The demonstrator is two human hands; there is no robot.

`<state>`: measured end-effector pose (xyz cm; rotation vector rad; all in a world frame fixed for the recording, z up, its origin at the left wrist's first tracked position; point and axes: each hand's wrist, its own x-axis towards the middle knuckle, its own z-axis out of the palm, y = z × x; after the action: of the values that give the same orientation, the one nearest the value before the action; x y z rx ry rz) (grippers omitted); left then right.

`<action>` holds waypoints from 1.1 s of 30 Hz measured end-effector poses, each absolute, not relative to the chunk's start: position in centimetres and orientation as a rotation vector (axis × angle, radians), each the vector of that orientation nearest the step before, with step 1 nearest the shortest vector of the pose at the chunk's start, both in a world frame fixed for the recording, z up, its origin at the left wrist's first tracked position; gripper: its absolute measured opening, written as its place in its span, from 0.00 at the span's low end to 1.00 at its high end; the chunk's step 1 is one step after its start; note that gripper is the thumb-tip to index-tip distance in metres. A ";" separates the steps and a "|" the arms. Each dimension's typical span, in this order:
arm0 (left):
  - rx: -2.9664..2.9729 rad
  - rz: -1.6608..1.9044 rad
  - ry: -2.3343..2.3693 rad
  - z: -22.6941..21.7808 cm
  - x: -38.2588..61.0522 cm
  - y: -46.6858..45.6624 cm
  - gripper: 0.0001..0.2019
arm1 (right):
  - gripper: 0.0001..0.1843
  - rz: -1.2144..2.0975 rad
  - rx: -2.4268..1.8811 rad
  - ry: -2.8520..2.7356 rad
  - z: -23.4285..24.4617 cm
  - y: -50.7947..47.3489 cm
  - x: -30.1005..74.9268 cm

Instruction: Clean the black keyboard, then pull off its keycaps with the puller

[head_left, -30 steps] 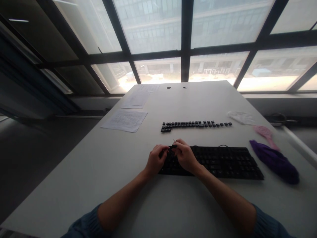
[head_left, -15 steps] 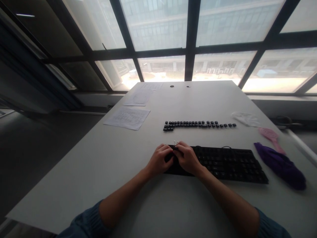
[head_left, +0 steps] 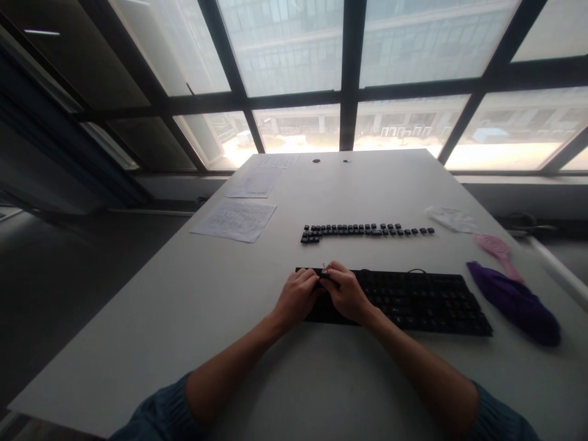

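A black keyboard (head_left: pixel 408 300) lies in front of me, with both hands over its left end. My right hand (head_left: pixel 345 294) is closed in a pinch around a small wire keycap puller (head_left: pixel 324 267), whose thin pale wire end sticks up above the fingertips. My left hand (head_left: pixel 297 295) is closed too, its fingertips meeting those of the right hand; whatever they pinch is hidden. Beyond the keyboard, loose black keycaps (head_left: pixel 353 231) stand in rows on the white table (head_left: pixel 220 288).
Several printed paper sheets (head_left: pixel 236 219) lie at the left. To the right are a purple cloth pouch (head_left: pixel 517 304), a pink hairbrush (head_left: pixel 496 247) and a crumpled whitish wrapping (head_left: pixel 452 218). Large windows (head_left: pixel 285 49) rise behind the table's far edge.
The wire prongs above the fingers have tilted and come closer together. My left thumb has tucked in behind the right hand. The whole view has shifted slightly.
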<state>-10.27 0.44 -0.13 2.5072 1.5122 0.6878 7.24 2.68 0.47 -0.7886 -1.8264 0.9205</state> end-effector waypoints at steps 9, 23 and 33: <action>2.580 0.682 1.535 0.0 -10.0 0.4 0.03 | 0.13 0.927 -0.779 -1.804 0.6 2.7 7.3; 2.376 0.914 1.471 0.2 -10.0 0.3 0.04 | 0.12 0.778 -0.899 -1.884 0.8 2.4 7.1; 2.312 0.962 1.423 -0.4 -10.6 0.4 0.07 | 0.11 0.773 -1.004 -1.761 -0.1 3.0 7.0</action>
<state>-10.61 0.38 -0.36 2.3117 1.4228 0.9619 6.98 3.00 -0.05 -1.0040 -1.7611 0.7732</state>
